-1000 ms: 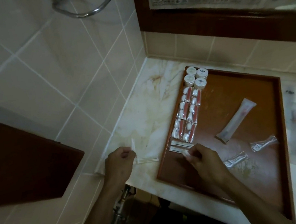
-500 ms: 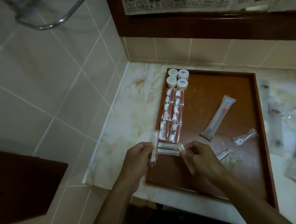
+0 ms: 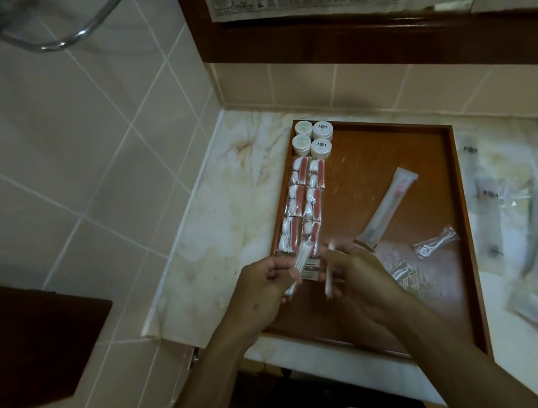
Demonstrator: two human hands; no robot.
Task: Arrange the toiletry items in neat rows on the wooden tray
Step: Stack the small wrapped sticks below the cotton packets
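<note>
A wooden tray [image 3: 419, 143] lies on the marble counter. Along its left side stand several white round jars [image 3: 312, 137], with two rows of red-and-white packets [image 3: 304, 207] below them. My left hand [image 3: 262, 286] pinches a clear packet of cotton swabs [image 3: 301, 260] above the tray's near left corner. My right hand [image 3: 356, 271] pinches another thin swab packet [image 3: 328, 273], held upright. Between my hands a flat swab packet [image 3: 310, 270] lies on the tray. A toothbrush packet [image 3: 386, 207] lies diagonally mid-tray, beside a floss pick packet [image 3: 435, 242].
More clear wrapped toiletry packets [image 3: 534, 244] lie loose on the counter right of the tray. A tiled wall stands to the left with a chrome towel rail [image 3: 57, 36]. A dark wooden panel [image 3: 28, 345] sits at lower left. Newspaper covers the mirror behind.
My left hand picked a swab packet off the counter and brought it over the tray's corner. My right hand lifted another swab packet, and both hands now sit close together.
</note>
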